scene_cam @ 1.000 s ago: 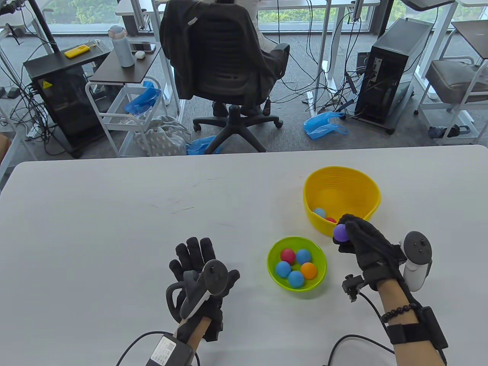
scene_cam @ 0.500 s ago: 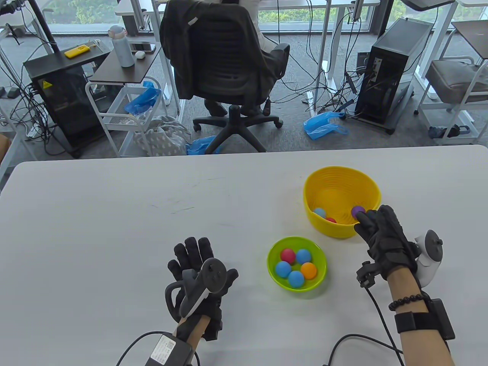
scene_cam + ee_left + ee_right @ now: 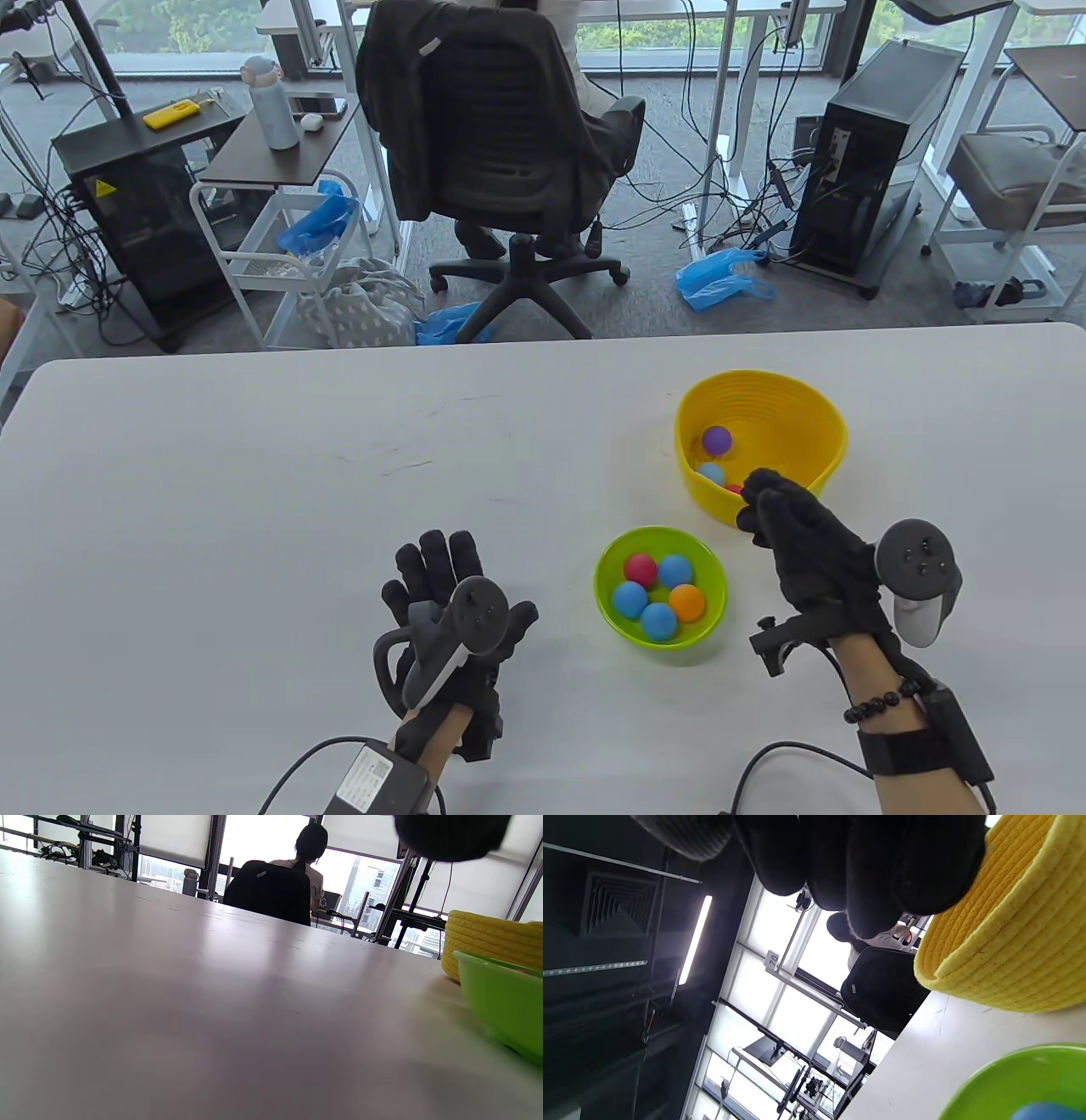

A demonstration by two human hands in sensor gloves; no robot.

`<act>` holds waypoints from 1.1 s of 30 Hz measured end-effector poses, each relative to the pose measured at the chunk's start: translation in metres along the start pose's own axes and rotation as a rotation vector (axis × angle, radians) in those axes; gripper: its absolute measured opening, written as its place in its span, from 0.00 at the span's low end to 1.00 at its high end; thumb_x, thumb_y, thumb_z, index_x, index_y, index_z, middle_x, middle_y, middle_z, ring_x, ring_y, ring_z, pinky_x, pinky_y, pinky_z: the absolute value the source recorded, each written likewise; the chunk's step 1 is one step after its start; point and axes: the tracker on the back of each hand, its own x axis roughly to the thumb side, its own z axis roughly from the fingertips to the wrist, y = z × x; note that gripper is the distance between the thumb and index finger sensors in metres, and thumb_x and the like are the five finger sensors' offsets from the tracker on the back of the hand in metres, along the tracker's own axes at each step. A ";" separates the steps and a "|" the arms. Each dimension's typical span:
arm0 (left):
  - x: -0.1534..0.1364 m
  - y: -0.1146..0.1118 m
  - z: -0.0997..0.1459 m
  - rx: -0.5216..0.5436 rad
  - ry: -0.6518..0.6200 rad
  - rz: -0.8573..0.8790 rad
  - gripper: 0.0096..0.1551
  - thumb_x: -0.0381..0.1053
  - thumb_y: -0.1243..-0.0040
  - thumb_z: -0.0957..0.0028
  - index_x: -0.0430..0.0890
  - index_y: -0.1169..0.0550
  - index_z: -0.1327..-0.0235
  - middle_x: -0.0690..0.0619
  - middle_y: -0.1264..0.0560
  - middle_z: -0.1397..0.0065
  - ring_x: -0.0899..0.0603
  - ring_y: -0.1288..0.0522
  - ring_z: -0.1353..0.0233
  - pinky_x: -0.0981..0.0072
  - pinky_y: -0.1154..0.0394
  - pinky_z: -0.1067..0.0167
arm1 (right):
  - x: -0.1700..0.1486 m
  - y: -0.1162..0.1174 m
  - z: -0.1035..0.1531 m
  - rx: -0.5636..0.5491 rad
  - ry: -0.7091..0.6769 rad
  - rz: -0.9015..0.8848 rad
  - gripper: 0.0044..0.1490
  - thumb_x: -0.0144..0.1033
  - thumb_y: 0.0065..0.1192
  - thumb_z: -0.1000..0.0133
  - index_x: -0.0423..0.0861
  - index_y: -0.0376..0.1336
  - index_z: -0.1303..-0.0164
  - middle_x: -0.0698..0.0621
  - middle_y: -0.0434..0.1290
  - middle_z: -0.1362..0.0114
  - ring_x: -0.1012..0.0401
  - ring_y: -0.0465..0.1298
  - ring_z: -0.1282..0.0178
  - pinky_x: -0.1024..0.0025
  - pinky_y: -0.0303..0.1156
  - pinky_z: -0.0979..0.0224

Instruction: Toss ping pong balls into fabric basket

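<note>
Now purple ball [image 3: 717,439] beyond right grip [image 3: 793,543].

Table view: bright, even daylight from the windows [image 3: 161,30] beyond the tabletop's [image 3: 254,475] far edge; shadows soft; straight lines bow at frame edges. Left wrist view: backlit, sheen on tabletop, green bowl [image 3: 505,1001] blurred. Right wrist view: fingers [image 3: 865,861] silhouetted, defocused.
</note>
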 end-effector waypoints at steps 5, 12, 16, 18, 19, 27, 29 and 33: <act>0.001 0.001 0.001 0.001 -0.006 0.000 0.65 0.70 0.41 0.52 0.41 0.59 0.17 0.35 0.67 0.14 0.23 0.67 0.17 0.21 0.64 0.27 | 0.018 0.035 0.006 0.159 -0.071 0.204 0.34 0.53 0.55 0.37 0.42 0.68 0.30 0.36 0.75 0.30 0.43 0.82 0.46 0.48 0.80 0.44; -0.001 0.004 0.003 0.014 -0.010 0.017 0.65 0.70 0.41 0.52 0.41 0.59 0.17 0.35 0.67 0.14 0.23 0.67 0.18 0.21 0.63 0.27 | 0.018 0.076 0.015 0.338 -0.106 0.418 0.34 0.53 0.56 0.38 0.42 0.68 0.30 0.34 0.76 0.31 0.43 0.83 0.48 0.48 0.80 0.46; -0.002 0.006 0.004 0.021 -0.007 0.021 0.65 0.70 0.42 0.52 0.40 0.59 0.17 0.35 0.67 0.14 0.23 0.67 0.18 0.21 0.63 0.27 | 0.020 0.093 0.019 0.422 -0.125 0.524 0.34 0.52 0.56 0.38 0.42 0.68 0.30 0.34 0.74 0.29 0.41 0.82 0.46 0.46 0.79 0.44; -0.003 0.007 0.004 0.026 -0.006 0.016 0.65 0.70 0.42 0.52 0.40 0.59 0.17 0.35 0.67 0.14 0.23 0.66 0.18 0.21 0.63 0.27 | 0.021 0.100 0.021 0.462 -0.130 0.587 0.34 0.52 0.56 0.38 0.43 0.68 0.29 0.33 0.73 0.28 0.40 0.81 0.44 0.45 0.78 0.43; -0.003 0.007 0.004 0.028 -0.005 0.013 0.65 0.70 0.42 0.52 0.40 0.59 0.17 0.35 0.65 0.14 0.23 0.66 0.18 0.20 0.63 0.27 | 0.021 0.102 0.022 0.472 -0.133 0.614 0.34 0.52 0.56 0.38 0.43 0.69 0.30 0.33 0.73 0.27 0.40 0.81 0.44 0.45 0.78 0.42; -0.006 0.010 0.006 0.046 0.014 0.020 0.65 0.70 0.42 0.52 0.40 0.59 0.17 0.35 0.67 0.14 0.22 0.66 0.18 0.20 0.63 0.27 | 0.014 0.120 0.025 0.581 -0.100 0.737 0.34 0.52 0.56 0.38 0.44 0.68 0.28 0.32 0.69 0.23 0.38 0.78 0.39 0.42 0.75 0.39; -0.006 0.011 0.006 0.050 0.016 0.022 0.65 0.70 0.42 0.52 0.40 0.59 0.17 0.34 0.67 0.14 0.23 0.66 0.18 0.20 0.63 0.27 | 0.012 0.124 0.026 0.583 -0.102 0.759 0.34 0.52 0.56 0.38 0.44 0.68 0.28 0.32 0.68 0.22 0.37 0.77 0.37 0.41 0.74 0.37; -0.008 0.011 0.007 0.055 0.019 0.033 0.65 0.70 0.42 0.52 0.40 0.59 0.17 0.35 0.65 0.14 0.22 0.66 0.18 0.20 0.63 0.27 | 0.007 0.128 0.027 0.614 -0.078 0.772 0.34 0.52 0.55 0.38 0.44 0.67 0.27 0.32 0.67 0.21 0.35 0.76 0.35 0.40 0.73 0.36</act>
